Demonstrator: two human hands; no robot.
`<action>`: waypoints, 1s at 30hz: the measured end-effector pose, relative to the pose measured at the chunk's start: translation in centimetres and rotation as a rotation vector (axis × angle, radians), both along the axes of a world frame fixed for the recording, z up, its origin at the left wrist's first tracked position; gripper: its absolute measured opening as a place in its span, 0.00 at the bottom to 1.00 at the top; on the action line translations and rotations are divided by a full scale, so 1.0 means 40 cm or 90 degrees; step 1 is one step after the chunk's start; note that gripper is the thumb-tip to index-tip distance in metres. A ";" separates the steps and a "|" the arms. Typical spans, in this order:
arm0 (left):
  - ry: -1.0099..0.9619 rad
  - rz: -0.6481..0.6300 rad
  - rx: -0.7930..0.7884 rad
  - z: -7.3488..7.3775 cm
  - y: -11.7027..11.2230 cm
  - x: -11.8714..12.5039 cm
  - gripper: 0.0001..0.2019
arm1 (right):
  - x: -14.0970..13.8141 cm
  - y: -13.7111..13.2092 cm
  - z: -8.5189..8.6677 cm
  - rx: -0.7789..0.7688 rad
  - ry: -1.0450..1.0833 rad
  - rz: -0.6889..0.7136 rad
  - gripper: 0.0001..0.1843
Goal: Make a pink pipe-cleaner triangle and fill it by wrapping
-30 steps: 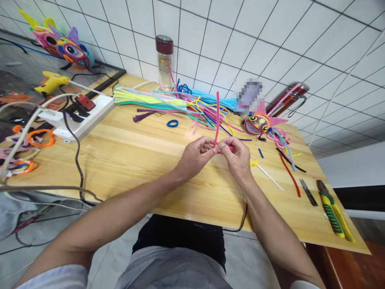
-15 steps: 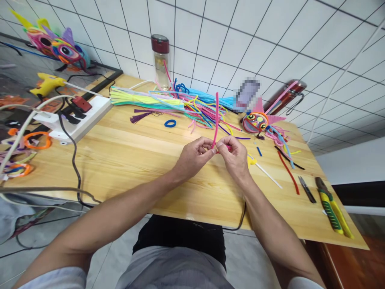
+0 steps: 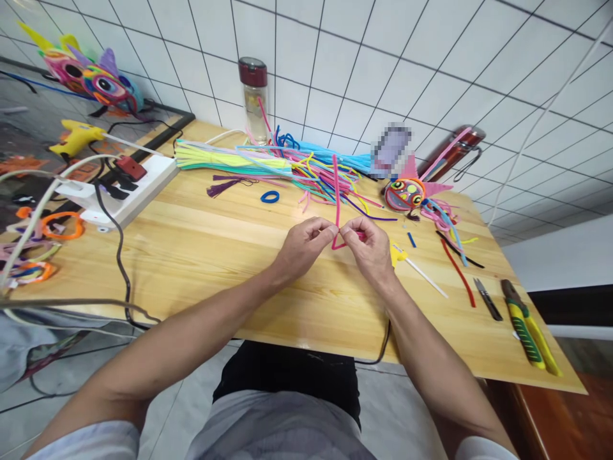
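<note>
Both my hands meet over the middle of the wooden table (image 3: 201, 255). My left hand (image 3: 304, 246) pinches a pink pipe cleaner (image 3: 336, 191) near its bend, fingers closed. My right hand (image 3: 371, 249) is closed on the same pipe cleaner's other part, and a small pink triangle-shaped loop shows between the two hands. The long free end sticks up and away from me, toward a heap of coloured pipe cleaners (image 3: 287, 166).
A small colourful pipe-cleaner figure (image 3: 407, 193) lies right of the heap. Yellow-handled pliers (image 3: 529, 326), small scissors (image 3: 487, 299) and a red pipe cleaner (image 3: 457, 271) lie at right. A power strip (image 3: 119, 185), glue gun (image 3: 79, 137) and cables sit left. A bottle (image 3: 253, 96) stands behind.
The pink pipe cleaner has been bent into a small triangular loop between my hands, and its upright end has tilted slightly left. Both hands stayed in place.
</note>
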State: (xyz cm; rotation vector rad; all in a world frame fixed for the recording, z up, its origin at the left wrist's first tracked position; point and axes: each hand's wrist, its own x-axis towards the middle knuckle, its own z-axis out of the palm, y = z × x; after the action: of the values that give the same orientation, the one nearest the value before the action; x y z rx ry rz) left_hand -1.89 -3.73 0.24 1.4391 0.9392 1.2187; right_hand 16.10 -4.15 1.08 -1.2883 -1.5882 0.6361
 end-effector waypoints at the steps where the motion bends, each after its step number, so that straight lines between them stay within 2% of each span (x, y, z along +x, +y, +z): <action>1: 0.001 -0.005 -0.007 0.000 0.002 -0.001 0.14 | -0.001 -0.001 0.001 -0.003 -0.006 0.005 0.12; 4: -0.016 -0.013 -0.023 0.001 0.004 -0.002 0.13 | -0.003 -0.002 0.001 -0.010 -0.002 0.017 0.12; 6: -0.038 0.002 -0.031 0.002 0.004 -0.001 0.13 | -0.003 0.001 -0.001 -0.020 0.047 0.016 0.13; 9: -0.081 0.067 -0.040 0.005 0.005 0.001 0.13 | 0.000 0.006 -0.004 -0.056 0.184 0.007 0.21; 12: -0.126 0.138 -0.039 0.004 0.007 0.001 0.13 | -0.004 0.007 -0.009 -0.116 0.261 0.046 0.26; 18: -0.155 0.168 -0.021 0.000 -0.003 0.006 0.12 | -0.046 -0.011 -0.020 -0.172 0.223 0.148 0.27; 25: -0.140 0.146 -0.006 -0.001 -0.016 0.013 0.11 | -0.064 -0.020 -0.026 -0.151 0.165 0.118 0.26; 30: -0.132 0.156 -0.018 -0.005 -0.015 0.014 0.12 | -0.063 -0.024 -0.022 -0.145 0.152 0.109 0.20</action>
State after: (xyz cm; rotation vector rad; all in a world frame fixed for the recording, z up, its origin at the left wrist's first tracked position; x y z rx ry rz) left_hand -1.32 -4.32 0.04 1.1740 1.0038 1.4971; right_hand 13.56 -5.09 0.22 -1.1953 -1.4685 1.0641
